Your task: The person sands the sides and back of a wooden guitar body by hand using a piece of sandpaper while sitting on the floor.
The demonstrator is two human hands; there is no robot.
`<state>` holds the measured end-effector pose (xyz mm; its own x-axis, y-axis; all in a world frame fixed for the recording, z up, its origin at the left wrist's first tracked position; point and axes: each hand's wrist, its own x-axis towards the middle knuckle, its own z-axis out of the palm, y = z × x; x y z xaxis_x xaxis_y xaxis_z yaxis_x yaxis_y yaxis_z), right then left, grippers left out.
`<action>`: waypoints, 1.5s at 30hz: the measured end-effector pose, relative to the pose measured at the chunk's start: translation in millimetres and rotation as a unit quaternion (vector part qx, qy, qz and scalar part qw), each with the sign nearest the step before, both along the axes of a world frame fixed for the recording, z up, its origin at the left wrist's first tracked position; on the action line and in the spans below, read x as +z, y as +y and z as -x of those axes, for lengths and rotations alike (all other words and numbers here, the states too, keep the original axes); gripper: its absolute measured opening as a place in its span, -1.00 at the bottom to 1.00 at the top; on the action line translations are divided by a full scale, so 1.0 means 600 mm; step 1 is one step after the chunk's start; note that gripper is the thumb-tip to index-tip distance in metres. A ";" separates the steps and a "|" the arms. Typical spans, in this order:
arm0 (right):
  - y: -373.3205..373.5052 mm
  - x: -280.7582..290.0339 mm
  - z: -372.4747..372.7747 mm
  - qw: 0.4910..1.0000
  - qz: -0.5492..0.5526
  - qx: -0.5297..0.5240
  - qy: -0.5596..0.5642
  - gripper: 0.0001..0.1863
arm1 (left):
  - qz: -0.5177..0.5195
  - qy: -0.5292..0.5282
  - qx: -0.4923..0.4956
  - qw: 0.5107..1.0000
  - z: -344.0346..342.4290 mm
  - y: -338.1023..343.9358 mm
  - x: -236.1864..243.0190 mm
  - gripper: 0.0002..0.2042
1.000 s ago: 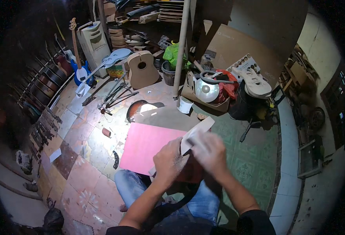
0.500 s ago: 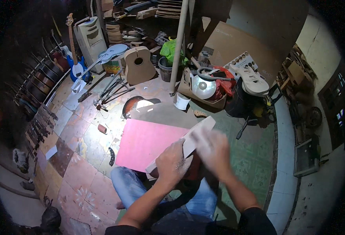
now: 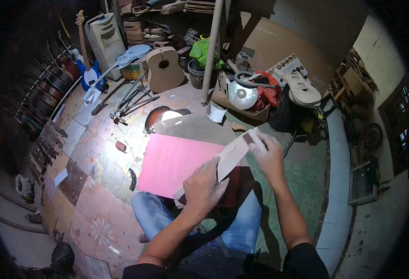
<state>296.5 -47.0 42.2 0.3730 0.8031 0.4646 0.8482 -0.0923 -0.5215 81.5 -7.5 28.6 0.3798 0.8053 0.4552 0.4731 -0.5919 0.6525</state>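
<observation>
A long pale wooden piece [image 3: 233,159] lies slantwise above my lap, its far end up to the right. My left hand [image 3: 201,187], dusted with pale powder, is closed around its near part. At the far end my right hand [image 3: 268,157] presses a small reddish-brown piece of sandpaper [image 3: 248,138] against the wood, fingers closed on it. Under and left of the wood lies a flat pink sheet [image 3: 179,162]. The wood's near end is partly hidden by my left hand.
Beyond the pink sheet is a grey board [image 3: 200,131] with a sunburst guitar part [image 3: 155,118]. A brown roll [image 3: 121,146] and a dark curved strip [image 3: 132,179] lie on the tiles. Farther off stand an unfinished guitar body [image 3: 165,74], a pole [image 3: 212,53] and a filled box [image 3: 241,104].
My right hand, blurred before over the wood's middle, has moved out to its far right end, showing the sandpaper. My left hand keeps its hold, and the wood has shifted slightly.
</observation>
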 end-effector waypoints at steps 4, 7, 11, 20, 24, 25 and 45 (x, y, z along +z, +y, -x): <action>-0.041 0.028 0.128 0.991 0.010 0.069 -0.115 -0.57 | 0.005 0.032 0.015 0.999 0.014 0.003 -0.008 -0.43; -0.028 0.009 0.072 0.994 -0.011 0.067 -0.082 -0.60 | -0.002 0.017 0.003 1.000 0.020 0.004 -0.010 -0.43; -0.010 0.011 0.037 0.999 0.018 -0.007 -0.026 -0.57 | -0.016 0.010 -0.009 1.000 0.006 -0.001 -0.006 -0.43; -0.004 0.011 0.012 0.991 -0.005 -0.042 0.124 -0.56 | -0.003 -0.006 -0.013 1.000 0.001 -0.006 -0.007 -0.42; -0.051 0.030 0.115 0.991 -0.016 0.098 -0.089 -0.59 | -0.007 -0.001 0.002 1.000 0.015 -0.003 -0.017 -0.43; -0.036 0.014 0.081 0.990 -0.031 0.092 -0.105 -0.60 | -0.020 -0.012 -0.002 1.000 0.021 -0.006 -0.015 -0.43; 0.017 -0.046 0.062 0.975 -0.144 0.090 -0.142 -0.54 | 0.024 0.007 0.030 0.999 0.016 0.028 0.003 -0.51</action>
<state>259.5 -36.9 14.8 0.0620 0.6638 0.7453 0.9513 0.1867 -0.2454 72.1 9.6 30.2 0.3368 0.8473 0.4107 0.5153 -0.5309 0.6727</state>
